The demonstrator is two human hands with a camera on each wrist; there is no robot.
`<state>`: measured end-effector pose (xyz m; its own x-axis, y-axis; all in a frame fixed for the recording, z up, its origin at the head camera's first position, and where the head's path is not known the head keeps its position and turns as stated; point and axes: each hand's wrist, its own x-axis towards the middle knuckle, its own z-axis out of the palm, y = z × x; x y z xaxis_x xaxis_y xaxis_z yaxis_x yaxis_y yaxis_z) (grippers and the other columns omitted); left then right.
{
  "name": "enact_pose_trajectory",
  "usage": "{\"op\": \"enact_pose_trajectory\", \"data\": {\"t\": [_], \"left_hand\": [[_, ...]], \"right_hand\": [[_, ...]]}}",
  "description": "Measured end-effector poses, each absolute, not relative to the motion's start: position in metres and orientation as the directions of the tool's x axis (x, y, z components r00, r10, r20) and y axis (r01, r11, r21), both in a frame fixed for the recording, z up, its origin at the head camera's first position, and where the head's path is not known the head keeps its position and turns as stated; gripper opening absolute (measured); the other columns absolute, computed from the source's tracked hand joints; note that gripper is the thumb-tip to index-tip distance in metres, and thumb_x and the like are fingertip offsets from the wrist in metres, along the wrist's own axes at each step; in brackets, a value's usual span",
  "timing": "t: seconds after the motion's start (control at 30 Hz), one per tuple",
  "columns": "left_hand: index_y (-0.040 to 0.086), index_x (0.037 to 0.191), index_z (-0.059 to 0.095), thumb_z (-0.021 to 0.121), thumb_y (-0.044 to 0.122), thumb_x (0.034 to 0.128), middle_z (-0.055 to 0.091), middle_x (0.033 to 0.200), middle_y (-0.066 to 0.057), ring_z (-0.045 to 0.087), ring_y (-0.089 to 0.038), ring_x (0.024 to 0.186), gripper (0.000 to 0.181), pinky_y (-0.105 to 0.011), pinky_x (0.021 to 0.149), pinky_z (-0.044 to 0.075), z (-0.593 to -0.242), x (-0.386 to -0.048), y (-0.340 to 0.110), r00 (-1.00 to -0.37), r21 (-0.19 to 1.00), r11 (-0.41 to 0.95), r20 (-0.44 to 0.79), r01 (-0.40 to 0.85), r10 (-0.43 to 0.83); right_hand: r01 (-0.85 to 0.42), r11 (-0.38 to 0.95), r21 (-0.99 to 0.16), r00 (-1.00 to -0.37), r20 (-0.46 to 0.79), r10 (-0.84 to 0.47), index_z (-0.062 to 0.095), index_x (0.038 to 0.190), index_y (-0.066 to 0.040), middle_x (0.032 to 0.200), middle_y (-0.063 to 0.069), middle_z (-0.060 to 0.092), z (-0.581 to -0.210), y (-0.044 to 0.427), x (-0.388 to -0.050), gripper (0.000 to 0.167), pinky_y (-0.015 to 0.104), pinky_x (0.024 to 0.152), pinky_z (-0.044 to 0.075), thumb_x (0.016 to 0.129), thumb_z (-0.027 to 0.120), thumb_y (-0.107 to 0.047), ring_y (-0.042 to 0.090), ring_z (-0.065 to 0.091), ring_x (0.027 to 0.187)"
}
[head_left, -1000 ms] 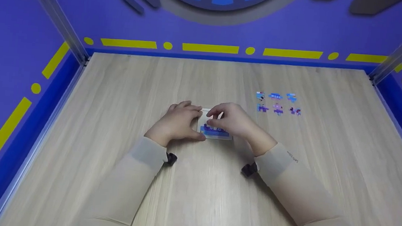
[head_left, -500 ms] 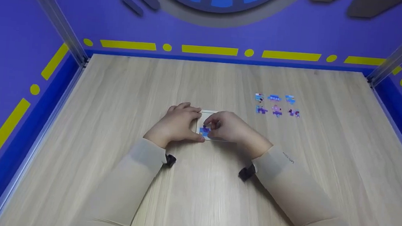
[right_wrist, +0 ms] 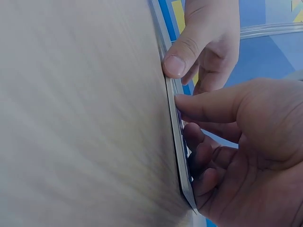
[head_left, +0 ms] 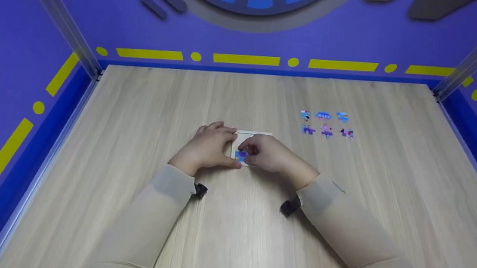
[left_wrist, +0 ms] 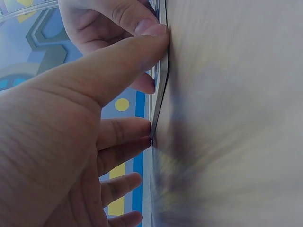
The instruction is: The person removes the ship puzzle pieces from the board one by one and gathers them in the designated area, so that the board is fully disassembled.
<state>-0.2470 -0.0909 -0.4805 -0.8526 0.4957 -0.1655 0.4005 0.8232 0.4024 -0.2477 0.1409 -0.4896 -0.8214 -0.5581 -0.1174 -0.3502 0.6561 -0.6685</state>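
Note:
A small, light, rimmed puzzle tray (head_left: 258, 133) lies mid-table, with blue and purple puzzle pieces (head_left: 238, 156) at its near left part. My left hand (head_left: 207, 148) rests at the tray's left side, its thumb on the near edge and its straight fingers against the left edge. Over the tray, my right hand (head_left: 267, 153) curls its fingers, thumb and forefinger around a purple puzzle piece (head_left: 243, 154). The right hand covers much of the tray. In the right wrist view, its thumb (right_wrist: 208, 106) touches the tray's rim (right_wrist: 174, 123), and the piece is mostly hidden.
Several loose puzzle pieces (head_left: 326, 128) lie in two rows to the right, beyond the tray. The wood-grain table (head_left: 146, 100) ends at a blue-purple wall (head_left: 247, 35) behind and side panels left and right.
My right hand has moved lower and nearer over the tray, covering the row of pieces seen a second ago. The left hand stays at the tray's side. The loose pieces lie as before.

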Motion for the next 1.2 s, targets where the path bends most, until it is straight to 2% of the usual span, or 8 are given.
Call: {"op": "enact_pose_trajectory", "data": {"t": [0.47, 0.63, 0.97, 1.2], "left_hand": [[0.01, 0.159, 0.065, 0.092, 0.062, 0.0892, 0.051, 0.178, -0.005, 0.029, -0.04, 0.175, 0.091, -0.066, 0.141, 0.023, -0.4804, -0.2469, -0.0919, -0.853, 0.403, 0.819, -0.152, 0.408, 0.499], [0.011, 0.16, 0.064, 0.091, 0.062, 0.0895, 0.051, 0.179, -0.005, 0.029, -0.039, 0.175, 0.091, -0.067, 0.141, 0.023, -0.4805, -0.2464, -0.0915, -0.852, 0.406, 0.819, -0.156, 0.406, 0.5], [0.011, 0.161, 0.064, 0.091, 0.062, 0.0898, 0.051, 0.179, -0.005, 0.028, -0.039, 0.175, 0.091, -0.067, 0.141, 0.022, -0.481, -0.246, -0.0919, -0.854, 0.411, 0.819, -0.158, 0.399, 0.496], [0.013, 0.162, 0.063, 0.09, 0.063, 0.0905, 0.049, 0.18, -0.004, 0.026, -0.039, 0.176, 0.092, -0.068, 0.141, 0.02, -0.4822, -0.2467, -0.0917, -0.854, 0.406, 0.825, -0.171, 0.393, 0.491]], "right_hand": [[-0.302, 0.614, -0.73, -0.847, -0.09, -0.524, 0.079, 0.123, -0.006, 0.103, 0.007, 0.073, -0.4888, 0.1407, -0.2441, 0.032, 0.031, 0.082, 0.053, 0.092, 0.081, 0.001, 0.014, 0.064, 0.088], [-0.292, 0.619, -0.729, -0.863, -0.079, -0.5, 0.081, 0.12, -0.008, 0.112, 0.01, 0.076, -0.4886, 0.1415, -0.2432, 0.032, 0.034, 0.085, 0.057, 0.09, 0.087, -0.003, 0.017, 0.072, 0.093], [-0.281, 0.62, -0.733, -0.863, -0.089, -0.497, 0.082, 0.122, -0.01, 0.114, 0.009, 0.083, -0.4885, 0.1423, -0.2432, 0.031, 0.043, 0.093, 0.06, 0.091, 0.086, -0.004, 0.022, 0.074, 0.098], [-0.311, 0.607, -0.732, -0.856, -0.061, -0.513, 0.083, 0.122, -0.012, 0.115, 0.007, 0.082, -0.4898, 0.144, -0.2433, 0.031, 0.037, 0.087, 0.057, 0.092, 0.084, -0.004, 0.015, 0.07, 0.09]]}}
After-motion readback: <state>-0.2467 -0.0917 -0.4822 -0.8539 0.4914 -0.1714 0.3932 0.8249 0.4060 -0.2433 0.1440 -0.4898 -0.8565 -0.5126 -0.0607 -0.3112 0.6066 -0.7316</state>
